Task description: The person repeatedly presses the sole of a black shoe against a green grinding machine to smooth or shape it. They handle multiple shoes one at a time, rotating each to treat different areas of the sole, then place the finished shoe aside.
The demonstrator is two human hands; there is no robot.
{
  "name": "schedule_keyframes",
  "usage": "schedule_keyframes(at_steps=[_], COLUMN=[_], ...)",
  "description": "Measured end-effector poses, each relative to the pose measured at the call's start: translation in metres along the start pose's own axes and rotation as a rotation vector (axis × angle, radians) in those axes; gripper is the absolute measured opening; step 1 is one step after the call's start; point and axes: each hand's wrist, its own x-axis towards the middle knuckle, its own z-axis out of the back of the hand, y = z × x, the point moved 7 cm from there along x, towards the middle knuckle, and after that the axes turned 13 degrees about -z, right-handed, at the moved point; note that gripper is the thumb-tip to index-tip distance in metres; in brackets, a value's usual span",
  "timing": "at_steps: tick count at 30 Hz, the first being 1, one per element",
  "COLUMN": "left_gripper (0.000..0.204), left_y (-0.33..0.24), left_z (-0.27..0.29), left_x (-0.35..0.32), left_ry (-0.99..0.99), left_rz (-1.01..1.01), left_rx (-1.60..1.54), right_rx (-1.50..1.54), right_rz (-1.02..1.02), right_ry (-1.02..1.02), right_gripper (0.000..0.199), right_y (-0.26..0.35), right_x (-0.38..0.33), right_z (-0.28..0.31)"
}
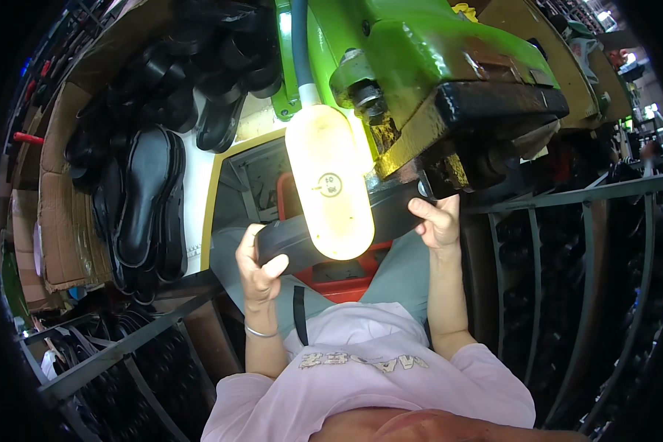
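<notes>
A long black shoe sole (281, 239) is stretched between my two hands, under the head of a green machine (427, 48). My left hand (261, 269) pinches one end, thumb on the near side and fingers behind. The other end is gripped by my right hand (438, 222), close to the machine's dark metal working parts (446, 173). A bright oblong lamp (330, 184) hangs in front of the sole and hides its middle. Whether the sole touches the machine's tool, I cannot tell.
Several black soles (151, 195) lie stacked at the left, with more black footwear parts (232, 59) piled behind. A cardboard box (57, 214) borders them. Metal racks stand at left (129, 346) and right (589, 243). A red stool (346, 283) shows between my legs.
</notes>
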Motion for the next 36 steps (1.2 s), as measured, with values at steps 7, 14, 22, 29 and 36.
schedule_keyframes(at_steps=[7, 14, 22, 29, 36], left_gripper=[0.033, 0.034, 0.022, 0.025, 0.024], left_y=[-0.016, -0.012, 0.001, -0.005, 0.01], left_z=[-0.004, -0.1, -0.092, -0.066, -0.058], left_x=[0.012, 0.026, 0.042, 0.042, 0.027], left_ry=[0.446, 0.499, 0.541, 0.463, 0.443], left_rz=[-0.082, -0.308, -0.538, -0.17, -0.172], left_rx=[0.691, 0.777, 0.729, 0.673, 0.638], right_rx=[-0.242, -0.108, -0.053, -0.113, -0.343], right_rz=[0.085, 0.12, 0.005, 0.026, 0.019], right_ry=[0.062, 0.034, 0.025, 0.027, 0.009], right_gripper=[0.04, 0.032, 0.023, 0.025, 0.029], right_y=[0.003, 0.018, 0.015, 0.002, 0.001], right_x=[-0.003, -0.012, -0.006, -0.009, -0.01], right_z=[-0.031, 0.002, -0.009, -0.027, -0.035])
